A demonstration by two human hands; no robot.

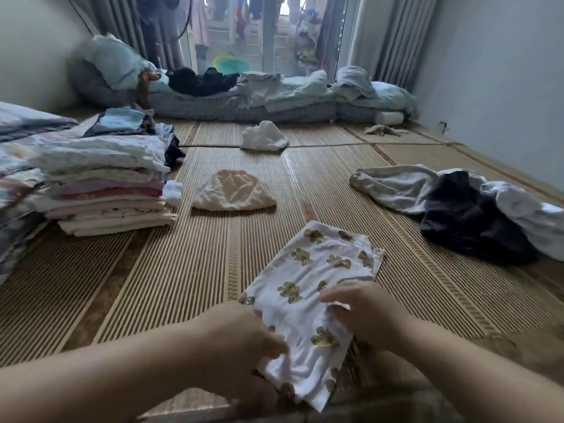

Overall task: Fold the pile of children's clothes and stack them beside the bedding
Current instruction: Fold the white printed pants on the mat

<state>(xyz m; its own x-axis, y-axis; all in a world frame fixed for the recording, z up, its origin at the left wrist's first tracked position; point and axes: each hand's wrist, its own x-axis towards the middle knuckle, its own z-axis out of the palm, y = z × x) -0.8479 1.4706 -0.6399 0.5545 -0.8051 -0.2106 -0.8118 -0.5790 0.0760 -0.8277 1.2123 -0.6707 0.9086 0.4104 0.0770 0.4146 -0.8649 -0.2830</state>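
Holding bear-print garment point(308, 285), left hand point(244, 334) and right hand point(366, 312)

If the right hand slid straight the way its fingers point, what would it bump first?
The right hand touches the bear-print garment; sliding on, it would probably meet the left hand.

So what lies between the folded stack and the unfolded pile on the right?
In the head view, a cream garment on the woven mat, nearer the folded stack than the unfolded pile; a small white piece sits against the stack.
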